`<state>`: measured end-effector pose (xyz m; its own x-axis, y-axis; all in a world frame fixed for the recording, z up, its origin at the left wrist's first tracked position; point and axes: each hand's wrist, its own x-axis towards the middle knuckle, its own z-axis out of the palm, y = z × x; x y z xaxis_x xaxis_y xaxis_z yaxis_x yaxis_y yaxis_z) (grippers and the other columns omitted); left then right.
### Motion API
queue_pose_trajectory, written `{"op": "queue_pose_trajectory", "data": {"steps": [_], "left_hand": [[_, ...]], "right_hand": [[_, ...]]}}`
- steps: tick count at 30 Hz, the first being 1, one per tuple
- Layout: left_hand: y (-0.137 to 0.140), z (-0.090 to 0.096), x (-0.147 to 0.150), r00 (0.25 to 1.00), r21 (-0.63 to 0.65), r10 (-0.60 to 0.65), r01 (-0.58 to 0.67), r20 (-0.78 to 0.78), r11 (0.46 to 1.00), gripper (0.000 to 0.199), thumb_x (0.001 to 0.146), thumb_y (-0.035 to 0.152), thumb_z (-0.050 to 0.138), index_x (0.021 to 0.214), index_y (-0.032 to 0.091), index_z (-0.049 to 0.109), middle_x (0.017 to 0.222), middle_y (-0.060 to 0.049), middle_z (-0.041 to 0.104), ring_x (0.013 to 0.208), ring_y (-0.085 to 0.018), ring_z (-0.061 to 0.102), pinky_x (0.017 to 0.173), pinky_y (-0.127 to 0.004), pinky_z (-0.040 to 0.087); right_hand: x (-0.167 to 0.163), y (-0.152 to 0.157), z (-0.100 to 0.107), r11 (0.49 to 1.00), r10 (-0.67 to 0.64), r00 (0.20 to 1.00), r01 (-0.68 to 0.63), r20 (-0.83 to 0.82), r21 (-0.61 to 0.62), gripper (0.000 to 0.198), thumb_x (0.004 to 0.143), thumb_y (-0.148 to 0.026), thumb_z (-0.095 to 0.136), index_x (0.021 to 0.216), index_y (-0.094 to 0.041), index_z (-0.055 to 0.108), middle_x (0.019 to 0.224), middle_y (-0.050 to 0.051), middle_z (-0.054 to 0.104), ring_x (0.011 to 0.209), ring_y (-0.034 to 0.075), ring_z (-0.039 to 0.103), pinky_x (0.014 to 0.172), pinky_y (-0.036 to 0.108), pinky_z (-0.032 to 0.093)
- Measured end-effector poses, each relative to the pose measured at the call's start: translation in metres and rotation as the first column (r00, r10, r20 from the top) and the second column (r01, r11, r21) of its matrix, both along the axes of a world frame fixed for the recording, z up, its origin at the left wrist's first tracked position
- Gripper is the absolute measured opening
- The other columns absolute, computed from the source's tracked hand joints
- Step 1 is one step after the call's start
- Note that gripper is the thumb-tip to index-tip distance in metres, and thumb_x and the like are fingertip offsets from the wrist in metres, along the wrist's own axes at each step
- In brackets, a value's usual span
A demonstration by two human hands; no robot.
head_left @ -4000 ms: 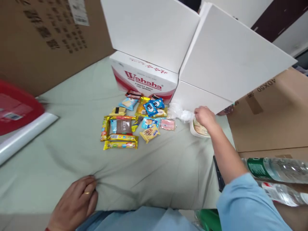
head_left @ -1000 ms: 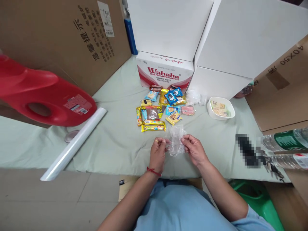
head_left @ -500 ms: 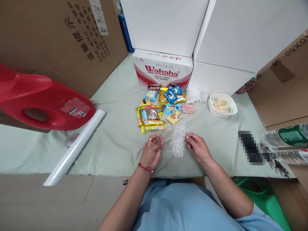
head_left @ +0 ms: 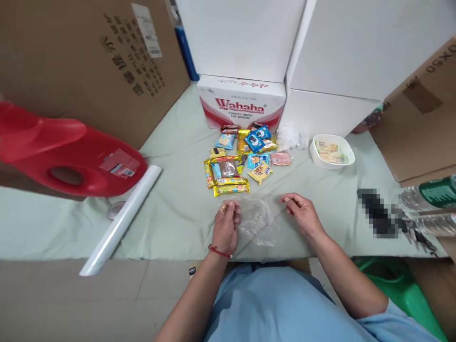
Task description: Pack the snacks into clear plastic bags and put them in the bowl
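My left hand (head_left: pixel 227 223), with a red cord at its wrist, pinches the left edge of a clear plastic bag (head_left: pixel 261 223) low over the table. The thin bag hangs rumpled to the right of the fingers. Apart from the bag's right side, my right hand (head_left: pixel 301 212) is loosely open, its index finger stretched leftward and nothing visible in it. Beyond both hands lie several wrapped snacks: a yellow snack bar (head_left: pixel 231 189) in front, a yellow cookie packet (head_left: pixel 260 173), a pink packet (head_left: pixel 280 158) and blue packets (head_left: pixel 254 141).
A Wahaha water carton (head_left: pixel 242 107) stands behind the snacks. Crumpled clear plastic (head_left: pixel 288 137) and a white tub (head_left: pixel 333 152) with packets are at right. A white roll (head_left: pixel 121 221) and red jug (head_left: pixel 117 173) stand left; bottles (head_left: pixel 438 192) and keys (head_left: pixel 420 237) lie far right.
My right hand has let go of the plastic bag and moved a little to the right. The bag has dropped and spread out, still held by my left hand. The view has shifted slightly.
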<state>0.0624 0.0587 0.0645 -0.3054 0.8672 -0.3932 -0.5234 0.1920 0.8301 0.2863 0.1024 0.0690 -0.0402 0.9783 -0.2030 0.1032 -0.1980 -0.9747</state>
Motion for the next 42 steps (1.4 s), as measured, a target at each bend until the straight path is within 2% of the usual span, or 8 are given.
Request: {"op": "queue_pose_trajectory", "data": {"steps": [7, 12, 19, 23, 27, 31, 36, 42], "left_hand": [[-0.007, 0.0, 0.004, 1.0, 0.059, 0.002, -0.003, 0.024, 0.998, 0.048, 0.076, 0.063, 0.078, 0.086, 0.021, 0.058, 0.076, 0.004, 0.057, 0.061, -0.007, 0.049, 0.049, -0.017, 0.036], [-0.012, -0.003, -0.001, 1.0, 0.074, 0.007, -0.006, -0.017, 0.997, 0.046, 0.08, 0.065, 0.074, 0.089, 0.022, 0.06, 0.08, 0.002, 0.059, 0.065, -0.008, 0.054, 0.049, -0.017, 0.039], [-0.015, -0.005, -0.023, 0.997, -0.013, -0.038, 0.037, -0.063, 0.999, 0.045, 0.08, 0.067, 0.072, 0.089, 0.025, 0.058, 0.077, 0.003, 0.059, 0.06, -0.011, 0.053, 0.043, -0.022, 0.037], [-0.012, -0.011, -0.022, 0.984, -0.026, -0.104, 0.102, -0.144, 0.994, 0.045, 0.087, 0.071, 0.06, 0.093, 0.026, 0.057, 0.07, 0.004, 0.06, 0.049, -0.013, 0.052, 0.041, -0.026, 0.034], [-0.009, -0.017, -0.01, 0.958, -0.005, -0.159, 0.162, -0.241, 0.987, 0.049, 0.089, 0.073, 0.056, 0.096, 0.025, 0.058, 0.072, 0.002, 0.064, 0.047, -0.014, 0.056, 0.042, -0.027, 0.035], [-0.011, -0.015, -0.01, 0.95, 0.018, -0.116, 0.126, -0.291, 0.992, 0.048, 0.093, 0.071, 0.052, 0.101, 0.024, 0.058, 0.076, 0.001, 0.066, 0.048, -0.013, 0.059, 0.044, -0.026, 0.037], [-0.025, -0.009, -0.027, 0.917, 0.014, 0.202, -0.21, -0.345, 0.978, 0.043, 0.096, 0.066, 0.048, 0.102, 0.025, 0.055, 0.081, 0.002, 0.068, 0.051, -0.013, 0.061, 0.046, -0.024, 0.037], [-0.07, -0.026, -0.043, 0.867, -0.131, 0.02, -0.098, -0.499, 0.987, 0.046, 0.078, 0.052, 0.076, 0.11, 0.024, 0.057, 0.106, -0.005, 0.067, 0.076, -0.017, 0.063, 0.06, -0.028, 0.049]], "right_hand": [[-0.005, -0.009, -0.011, 0.976, 0.203, 0.978, -0.206, -0.052, -0.066, 0.057, 0.078, -0.052, 0.077, 0.127, -0.025, 0.065, 0.118, 0.005, 0.069, 0.059, 0.008, 0.049, 0.053, 0.024, 0.041], [-0.02, 0.005, -0.012, 0.951, 0.307, 0.951, -0.304, 0.043, -0.052, 0.034, 0.074, -0.048, 0.078, 0.091, -0.019, 0.074, 0.073, -0.002, 0.066, 0.063, 0.011, 0.052, 0.061, 0.024, 0.041], [0.038, 0.044, 0.028, 0.997, 0.047, 0.999, -0.046, 0.005, -0.064, 0.042, 0.069, -0.053, 0.083, 0.09, -0.019, 0.071, 0.076, -0.002, 0.062, 0.053, 0.008, 0.037, 0.049, 0.024, 0.028], [0.054, 0.042, 0.041, 0.91, -0.356, 0.907, 0.282, 0.224, 0.304, 0.033, 0.077, -0.041, 0.076, 0.102, -0.021, 0.07, 0.098, 0.004, 0.064, 0.063, 0.011, 0.045, 0.057, 0.026, 0.041], [0.015, 0.012, 0.043, 0.82, -0.002, 0.854, -0.296, 0.52, 0.49, 0.032, 0.09, -0.021, 0.061, 0.119, -0.028, 0.072, 0.129, 0.009, 0.062, 0.085, 0.017, 0.06, 0.079, 0.032, 0.052], [-0.022, -0.005, 0.032, 0.545, 0.321, 0.59, -0.755, 0.74, 0.365, 0.037, 0.09, -0.009, 0.053, 0.108, -0.031, 0.077, 0.147, 0.004, 0.058, 0.107, 0.023, 0.062, 0.087, 0.036, 0.053], [0.007, -0.014, 0.012, 0.618, 0.143, 0.643, -0.652, 0.752, 0.44, 0.036, 0.096, -0.011, 0.045, 0.104, -0.027, 0.077, 0.123, 0.01, 0.07, 0.091, 0.022, 0.06, 0.083, 0.038, 0.053], [0.064, -0.05, -0.014, 0.7, 0.259, 0.656, -0.634, 0.709, 0.33, 0.048, 0.087, -0.007, 0.047, 0.124, -0.027, 0.07, 0.138, 0.011, 0.061, 0.102, 0.023, 0.063, 0.084, 0.04, 0.057]]}}
